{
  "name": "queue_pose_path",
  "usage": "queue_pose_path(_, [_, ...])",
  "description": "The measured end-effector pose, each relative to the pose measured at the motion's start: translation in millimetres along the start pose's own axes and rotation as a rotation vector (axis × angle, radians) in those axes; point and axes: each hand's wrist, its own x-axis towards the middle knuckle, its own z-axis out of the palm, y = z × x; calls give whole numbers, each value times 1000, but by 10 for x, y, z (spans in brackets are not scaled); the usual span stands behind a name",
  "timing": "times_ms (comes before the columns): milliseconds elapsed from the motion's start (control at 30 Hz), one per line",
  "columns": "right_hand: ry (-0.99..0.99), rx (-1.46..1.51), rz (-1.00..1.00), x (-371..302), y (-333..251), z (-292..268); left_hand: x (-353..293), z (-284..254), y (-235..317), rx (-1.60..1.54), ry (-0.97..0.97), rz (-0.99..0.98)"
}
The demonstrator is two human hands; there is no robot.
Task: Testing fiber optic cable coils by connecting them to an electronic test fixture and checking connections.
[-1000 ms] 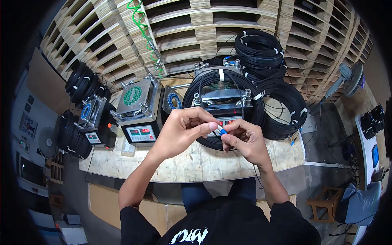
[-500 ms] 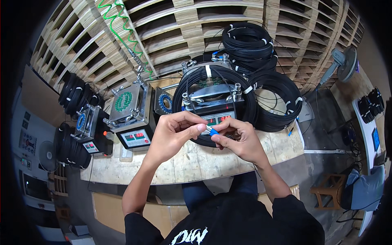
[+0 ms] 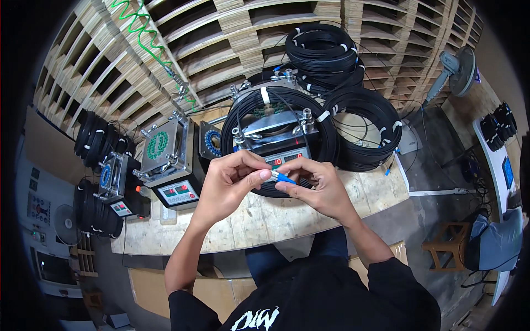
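Observation:
In front of the middle machine, both hands are raised close together around a small cable connector (image 3: 285, 178) with a blue boot. My left hand (image 3: 232, 182) pinches its pale metallic end between thumb and forefinger. At the blue end, my right hand (image 3: 320, 190) closes its thumb and fingers on the boot. The connector slants down to the right, and the fingers partly cover it. Just beyond the hands, a large black cable coil (image 3: 329, 132) leans around the middle polishing machine (image 3: 279, 126), whose lit red display is partly hidden by my fingers.
Two more polishing machines stand to the left, one with a green ringed plate (image 3: 157, 145), the other with a blue ring (image 3: 106, 175). More black coils (image 3: 367, 129) lie at the right and back of the wooden table (image 3: 243, 223). A fan (image 3: 462, 70) stands far right.
The view has shifted slightly. The right fingers have moved a little along the connector, and more of the blue boot shows. The middle machine's display reads differently.

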Motion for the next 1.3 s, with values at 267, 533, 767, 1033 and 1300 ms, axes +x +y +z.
queue_pose_path(267, [2,-99,-71,20,-4,-37,19,115,-91,139,6,122])
queue_pose_path(533, [-34,172,60,-11,39,-145,92,188,-66,151,-69,134])
queue_pose_path(767, [-42,258,192,4,12,-227,222,176,13,321,-106,278])
queue_pose_path(1033, [-18,163,80,-97,-5,-237,135,182,8,28,-142,107])
queue_pose_path(1300, [136,-141,-112,-78,-55,-120,130,134,-21,112,-126,234])
